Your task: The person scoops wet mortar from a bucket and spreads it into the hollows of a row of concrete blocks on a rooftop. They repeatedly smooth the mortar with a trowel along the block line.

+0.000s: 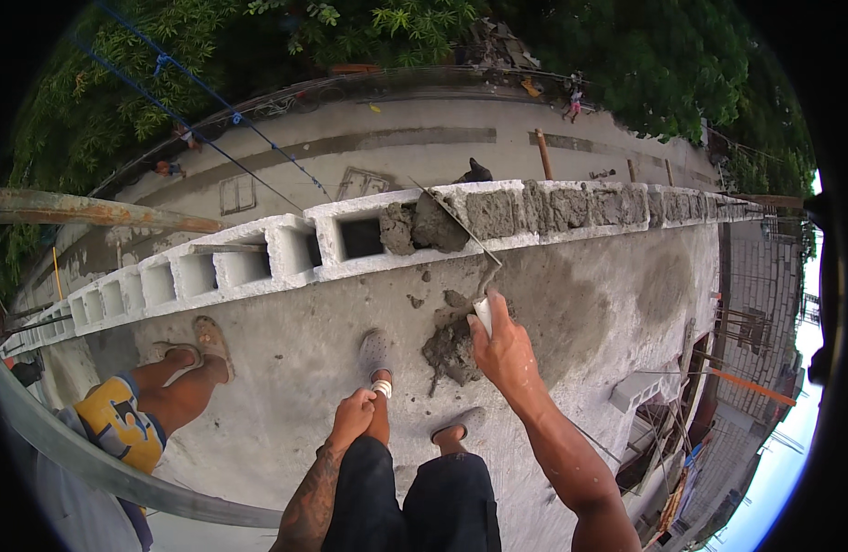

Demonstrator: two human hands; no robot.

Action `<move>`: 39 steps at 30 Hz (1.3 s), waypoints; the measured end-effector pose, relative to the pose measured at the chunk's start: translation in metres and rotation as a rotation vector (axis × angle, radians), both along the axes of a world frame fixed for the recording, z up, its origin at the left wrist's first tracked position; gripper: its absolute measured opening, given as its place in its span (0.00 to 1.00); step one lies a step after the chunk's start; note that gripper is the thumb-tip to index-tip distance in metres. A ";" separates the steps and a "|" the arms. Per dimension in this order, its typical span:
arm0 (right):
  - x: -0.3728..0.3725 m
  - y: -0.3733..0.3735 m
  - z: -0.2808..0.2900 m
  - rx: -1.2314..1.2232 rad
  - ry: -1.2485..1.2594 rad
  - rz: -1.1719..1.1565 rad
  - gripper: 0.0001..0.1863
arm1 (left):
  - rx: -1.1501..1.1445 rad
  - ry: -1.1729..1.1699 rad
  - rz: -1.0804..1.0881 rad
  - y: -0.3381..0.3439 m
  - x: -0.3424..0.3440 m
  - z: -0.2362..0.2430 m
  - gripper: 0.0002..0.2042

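Note:
My right hand [504, 348] grips the pale handle of a trowel [440, 224]. Its blade, loaded with wet grey mortar, reaches up to a hollow cell of the white concrete block row [286, 247]. The cells to the right of the blade are filled with mortar; those to the left stand empty. A heap of wet mortar [452, 350] lies on the concrete slab just left of my right hand. My left hand [352, 416] rests closed on my thigh and holds nothing. My feet in sandals stand on the slab below the heap.
Another person's legs in sandals [189, 373] and yellow-blue shorts stand at the left on the slab [286, 368]. A metal pipe [93, 460] crosses lower left. Beyond the block row lie a street far below, blue ropes [212, 101] and trees. Scaffold timbers sit at lower right.

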State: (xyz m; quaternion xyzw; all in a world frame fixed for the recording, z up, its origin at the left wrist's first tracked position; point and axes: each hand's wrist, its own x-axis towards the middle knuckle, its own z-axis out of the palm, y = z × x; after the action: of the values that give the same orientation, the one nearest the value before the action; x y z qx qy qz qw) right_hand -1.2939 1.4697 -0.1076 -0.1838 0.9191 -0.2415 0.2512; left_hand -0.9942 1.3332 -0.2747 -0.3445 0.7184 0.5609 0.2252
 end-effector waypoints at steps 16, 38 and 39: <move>-0.085 -0.054 0.189 0.579 0.256 0.604 0.21 | 0.071 0.108 -0.022 0.003 -0.018 0.019 0.10; 0.097 -0.108 -0.041 -0.128 -0.275 -0.456 0.20 | 0.030 -0.013 0.148 -0.039 0.027 0.031 0.10; 0.100 -0.114 -0.032 -0.097 -0.215 -0.469 0.21 | 0.035 -0.015 0.141 -0.036 0.028 0.033 0.10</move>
State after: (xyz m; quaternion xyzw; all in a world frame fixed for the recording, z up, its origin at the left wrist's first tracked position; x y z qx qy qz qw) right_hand -1.1937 1.3562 -0.1392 0.0494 0.8920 -0.3552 0.2753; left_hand -0.9667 1.2975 -0.2416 -0.3943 0.6807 0.5852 0.1966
